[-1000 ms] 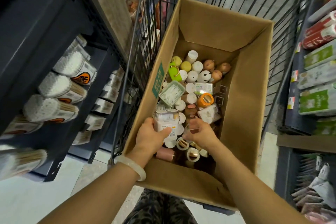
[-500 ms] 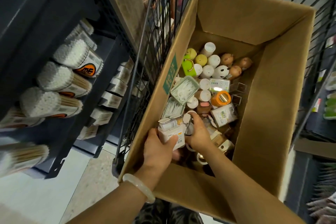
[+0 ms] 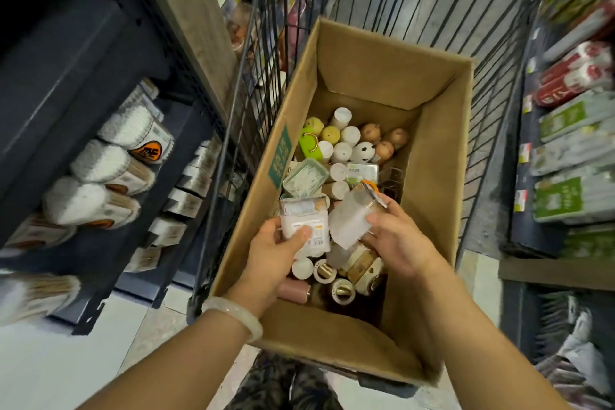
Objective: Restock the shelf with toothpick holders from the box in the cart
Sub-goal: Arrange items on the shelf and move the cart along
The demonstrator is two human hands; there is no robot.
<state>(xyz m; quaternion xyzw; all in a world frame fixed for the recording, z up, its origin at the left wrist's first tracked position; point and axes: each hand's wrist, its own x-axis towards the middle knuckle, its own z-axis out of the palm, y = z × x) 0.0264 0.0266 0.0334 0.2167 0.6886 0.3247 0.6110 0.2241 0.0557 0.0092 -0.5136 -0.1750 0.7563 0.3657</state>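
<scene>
An open cardboard box (image 3: 432,183) stands in a black wire cart (image 3: 253,83) and holds several toothpick holders (image 3: 342,143) of mixed shapes and colours. My left hand (image 3: 269,253) grips a clear square holder with a white label (image 3: 304,223) over the box's near half. Just to its right, my right hand (image 3: 396,240) grips a second clear holder (image 3: 352,216), tilted and lifted above the pile. More round holders (image 3: 332,273) lie under both hands.
A dark shelf (image 3: 83,76) on the left carries rows of cotton-swab packs (image 3: 109,163) and small boxed items (image 3: 189,190). Another shelf (image 3: 572,150) with green and red packages stands at the right. Pale floor (image 3: 50,366) shows at the lower left.
My right hand has lifted a clear holder out of the pile and tilted it. My left hand has kept hold of the labelled holder and raised it a little. The view shifted.
</scene>
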